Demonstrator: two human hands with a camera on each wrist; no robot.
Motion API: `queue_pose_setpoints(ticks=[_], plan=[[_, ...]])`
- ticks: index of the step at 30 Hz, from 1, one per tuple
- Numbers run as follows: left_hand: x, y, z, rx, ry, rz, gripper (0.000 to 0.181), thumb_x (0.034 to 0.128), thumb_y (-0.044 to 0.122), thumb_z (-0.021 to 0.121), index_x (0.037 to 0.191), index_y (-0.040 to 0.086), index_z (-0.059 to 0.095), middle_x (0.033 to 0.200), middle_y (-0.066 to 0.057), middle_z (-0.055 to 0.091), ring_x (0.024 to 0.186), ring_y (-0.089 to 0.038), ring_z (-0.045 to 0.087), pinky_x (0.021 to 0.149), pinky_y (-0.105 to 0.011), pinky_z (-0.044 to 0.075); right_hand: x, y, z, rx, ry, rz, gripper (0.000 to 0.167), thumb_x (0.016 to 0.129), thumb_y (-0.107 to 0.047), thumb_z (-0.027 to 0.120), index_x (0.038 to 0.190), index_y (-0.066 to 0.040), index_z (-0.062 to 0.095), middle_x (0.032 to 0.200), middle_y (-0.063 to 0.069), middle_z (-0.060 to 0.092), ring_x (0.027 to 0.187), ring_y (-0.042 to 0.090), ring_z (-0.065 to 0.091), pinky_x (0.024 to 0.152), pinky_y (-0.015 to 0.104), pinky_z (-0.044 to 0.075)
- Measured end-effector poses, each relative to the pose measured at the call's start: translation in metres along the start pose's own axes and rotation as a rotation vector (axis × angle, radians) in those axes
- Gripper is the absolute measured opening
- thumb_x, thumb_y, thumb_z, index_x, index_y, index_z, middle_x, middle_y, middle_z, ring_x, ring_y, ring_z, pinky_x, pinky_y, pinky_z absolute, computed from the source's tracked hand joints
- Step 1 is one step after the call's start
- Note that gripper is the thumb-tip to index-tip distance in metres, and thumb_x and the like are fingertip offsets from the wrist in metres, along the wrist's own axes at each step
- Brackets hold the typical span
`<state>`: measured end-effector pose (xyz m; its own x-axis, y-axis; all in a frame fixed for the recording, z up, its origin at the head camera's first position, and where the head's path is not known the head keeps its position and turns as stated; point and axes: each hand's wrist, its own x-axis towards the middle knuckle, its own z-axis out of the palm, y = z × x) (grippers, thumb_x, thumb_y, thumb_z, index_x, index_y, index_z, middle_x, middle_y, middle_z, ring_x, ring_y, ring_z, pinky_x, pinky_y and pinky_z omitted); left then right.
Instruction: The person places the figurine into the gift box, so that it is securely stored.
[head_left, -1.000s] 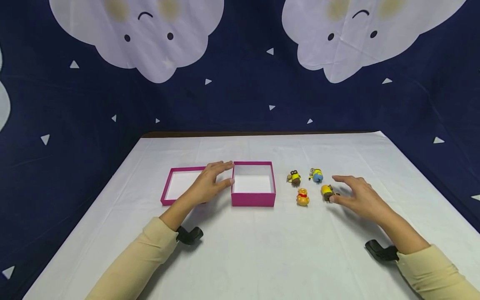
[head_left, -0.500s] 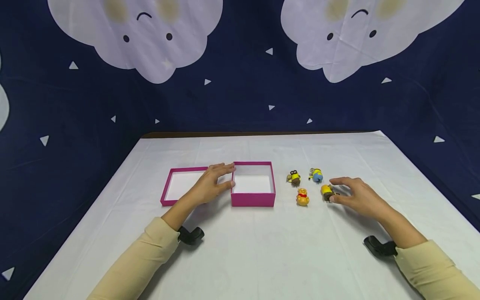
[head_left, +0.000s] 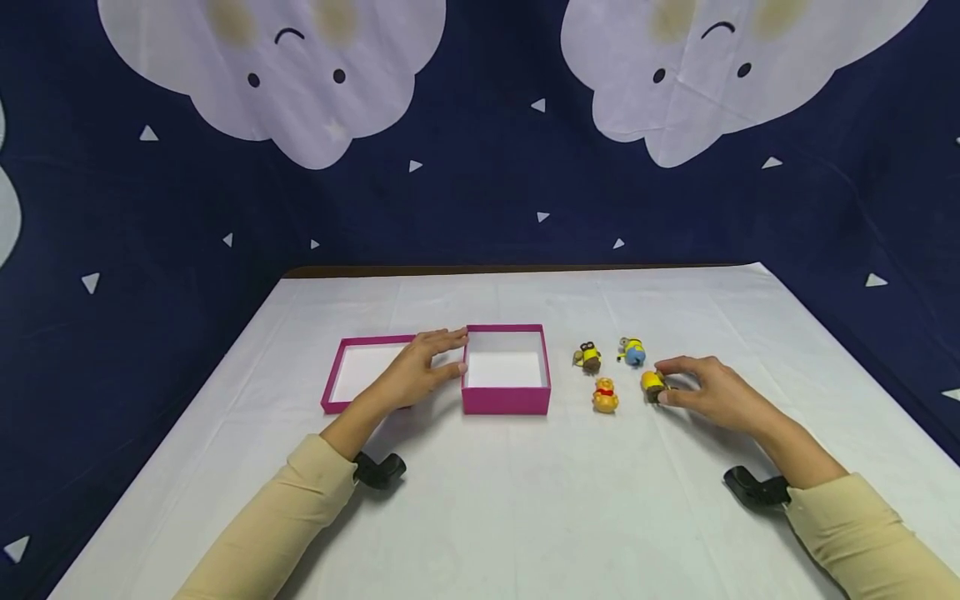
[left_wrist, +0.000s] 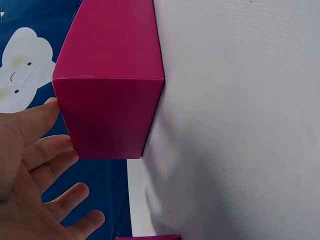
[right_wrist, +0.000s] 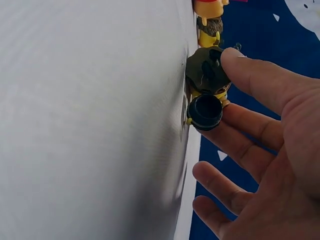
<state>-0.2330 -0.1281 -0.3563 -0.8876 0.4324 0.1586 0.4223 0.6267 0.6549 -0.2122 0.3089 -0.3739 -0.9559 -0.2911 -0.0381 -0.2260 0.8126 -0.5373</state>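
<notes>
My left hand [head_left: 416,371] has its thumb and fingertips at the left wall of an open magenta box [head_left: 506,401] with a white inside; in the left wrist view the fingers [left_wrist: 42,152] are spread and touch the box's edge. My right hand [head_left: 720,396] pinches a yellow-and-brown Minion figure [head_left: 652,385] between thumb and forefinger on the table. The right wrist view shows that Minion figure [right_wrist: 207,70] from its dark underside, with a small dark round cup-like part; the other fingers [right_wrist: 220,185] stay apart from it.
Left of the box lies its shallow magenta lid [head_left: 352,375], inside up, partly behind my left hand. Nearby are a Winnie-the-Pooh figure [head_left: 605,396], a Minion with brown bottoms [head_left: 589,358] and a blue-clad Minion [head_left: 633,352]. A white cloth covers the table [head_left: 525,500].
My right hand has shifted slightly left, and its forefinger and thumb have come together on the Minion figure. The left hand stays by the box almost unmoved.
</notes>
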Motion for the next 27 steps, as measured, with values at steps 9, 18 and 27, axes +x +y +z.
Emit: queue_pose_setpoints(ticks=[9,18,27], plan=[[-0.0001,0.0008,-0.0003,0.008,-0.02,0.001,0.05,0.0909,0.024,0.062,0.137,0.009,0.05,0.149,0.001,0.042,0.139,-0.028,0.034,0.114,-0.051,0.027,0.0001,0.003,0.0016,0.012,-0.004,0.0,0.062,0.084,-0.042,0.068,0.132,-0.005,0.053,0.129,0.023,0.058,0.129,0.048,0.039,0.099,0.066,0.031],[-0.0005,0.0021,-0.0014,0.009,-0.028,0.001,0.051,0.0912,0.025,0.062,0.138,0.009,0.049,0.149,0.0,0.041,0.139,-0.029,0.034,0.114,-0.051,0.026,0.0019,-0.0002,0.0026,0.014,-0.005,-0.013,0.06,0.084,-0.04,0.068,0.131,-0.006,0.053,0.128,0.023,0.059,0.128,0.047,0.04,0.098,0.066,0.032],[-0.0014,0.001,-0.0013,-0.002,-0.032,0.01,0.051,0.0912,0.023,0.062,0.138,0.008,0.049,0.15,-0.001,0.041,0.139,-0.03,0.034,0.114,-0.051,0.027,0.0041,-0.0008,0.0035,0.01,-0.016,-0.002,0.06,0.084,-0.04,0.068,0.132,-0.008,0.053,0.129,0.021,0.058,0.128,0.047,0.04,0.099,0.064,0.033]])
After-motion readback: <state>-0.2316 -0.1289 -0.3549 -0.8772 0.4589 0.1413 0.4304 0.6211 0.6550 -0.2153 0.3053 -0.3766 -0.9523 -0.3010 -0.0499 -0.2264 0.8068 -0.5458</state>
